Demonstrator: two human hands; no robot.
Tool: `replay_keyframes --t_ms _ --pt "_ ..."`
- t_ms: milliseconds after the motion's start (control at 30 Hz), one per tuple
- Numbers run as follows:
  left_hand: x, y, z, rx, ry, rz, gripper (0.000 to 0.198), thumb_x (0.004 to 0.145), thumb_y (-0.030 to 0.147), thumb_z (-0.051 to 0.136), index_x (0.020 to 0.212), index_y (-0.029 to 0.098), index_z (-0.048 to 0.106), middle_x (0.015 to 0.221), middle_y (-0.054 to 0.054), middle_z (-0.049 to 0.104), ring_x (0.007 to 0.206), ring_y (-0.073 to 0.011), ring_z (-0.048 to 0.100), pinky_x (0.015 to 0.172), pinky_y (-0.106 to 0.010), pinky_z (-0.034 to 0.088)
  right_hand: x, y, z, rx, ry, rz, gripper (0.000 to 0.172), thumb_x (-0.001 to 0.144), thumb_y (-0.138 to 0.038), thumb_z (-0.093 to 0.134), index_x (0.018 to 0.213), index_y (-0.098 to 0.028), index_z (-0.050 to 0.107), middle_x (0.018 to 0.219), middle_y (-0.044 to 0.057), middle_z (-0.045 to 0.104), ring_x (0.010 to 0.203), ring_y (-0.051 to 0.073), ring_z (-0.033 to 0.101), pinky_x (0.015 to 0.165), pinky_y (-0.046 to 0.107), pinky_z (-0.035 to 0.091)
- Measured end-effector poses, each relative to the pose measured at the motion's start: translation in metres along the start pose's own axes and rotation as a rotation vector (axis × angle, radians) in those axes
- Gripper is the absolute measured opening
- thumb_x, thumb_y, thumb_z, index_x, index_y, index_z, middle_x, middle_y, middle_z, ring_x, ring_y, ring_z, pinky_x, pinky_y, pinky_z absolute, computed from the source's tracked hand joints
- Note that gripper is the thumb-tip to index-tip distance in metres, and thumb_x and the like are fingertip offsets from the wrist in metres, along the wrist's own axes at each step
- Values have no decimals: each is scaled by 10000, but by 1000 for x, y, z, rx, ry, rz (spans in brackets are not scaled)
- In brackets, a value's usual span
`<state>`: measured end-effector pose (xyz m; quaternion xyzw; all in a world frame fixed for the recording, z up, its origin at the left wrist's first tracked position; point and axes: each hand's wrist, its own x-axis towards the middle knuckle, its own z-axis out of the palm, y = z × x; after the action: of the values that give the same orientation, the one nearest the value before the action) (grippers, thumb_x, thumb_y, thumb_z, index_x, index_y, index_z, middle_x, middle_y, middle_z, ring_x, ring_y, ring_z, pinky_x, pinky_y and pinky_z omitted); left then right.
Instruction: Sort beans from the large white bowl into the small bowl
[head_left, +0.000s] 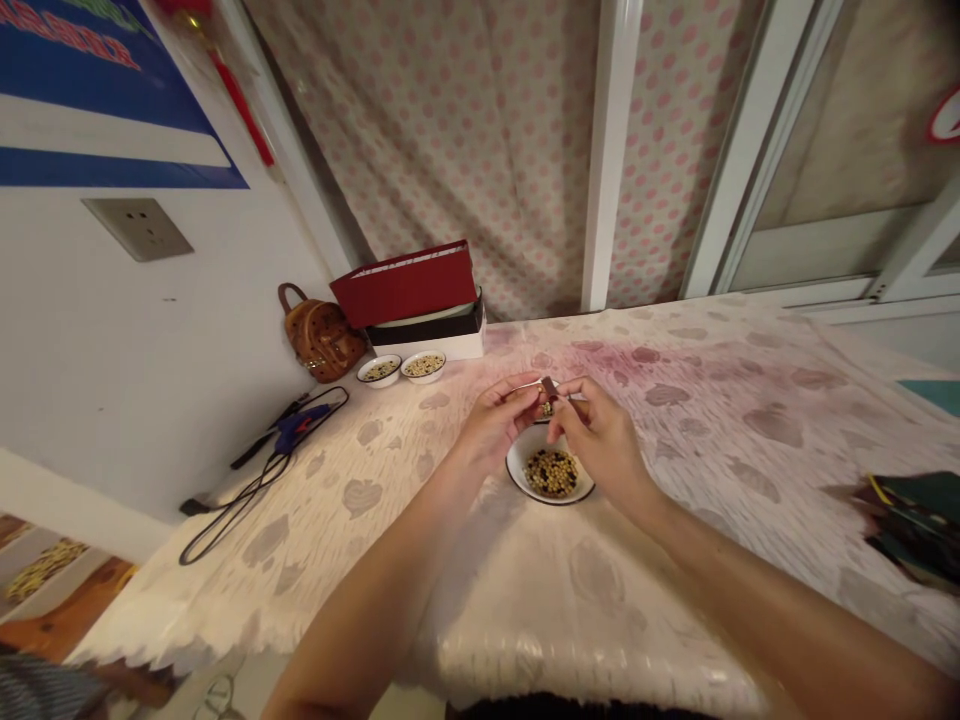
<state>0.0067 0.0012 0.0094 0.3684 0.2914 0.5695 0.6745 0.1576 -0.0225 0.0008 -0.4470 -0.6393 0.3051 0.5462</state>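
Note:
My left hand point(495, 422) and my right hand point(604, 435) meet above a white dark-rimmed bowl point(517, 462). Inside that bowl lie many small yellow and black beads point(551, 473). Thumb and fingers of my right hand pinch a small dark brown piece point(550, 387), possibly a strip. Close beside it, the left thumb and forefinger are pressed together; a tiny pale spot shows at their tips, too small to name. A second small bowl point(547, 409) with similar beads stands just behind, mostly covered by my fingers.
At the back left, two bowls point(379, 370) of beads stand before a box with a dark red lid point(412, 285). Next to them is a brown mini backpack point(322, 335). A blue glue gun point(300, 428) with its cord lies left; dark green cloth-like stuff point(919, 525) lies right.

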Motion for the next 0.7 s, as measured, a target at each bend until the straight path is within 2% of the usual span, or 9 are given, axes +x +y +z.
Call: replay_keyframes --t_ms 433,700 --pt "0 -3 0 9 -35 33 331 679 182 917 980 149 781 881 -32 773 805 -121 700 905 -291 508 -1 1 -2 -117 10 -53 91 948 -313 528 958 -238 579 580 -55 676 495 141 584 585 284 406" --pt "0 -2 0 39 -35 50 316 683 182 909 967 155 774 886 -32 773 820 -130 705 938 -314 512 1 1 -4 -145 0 -78 95 946 -324 525 930 -240 566 555 -62 660 466 133 558 561 273 383"
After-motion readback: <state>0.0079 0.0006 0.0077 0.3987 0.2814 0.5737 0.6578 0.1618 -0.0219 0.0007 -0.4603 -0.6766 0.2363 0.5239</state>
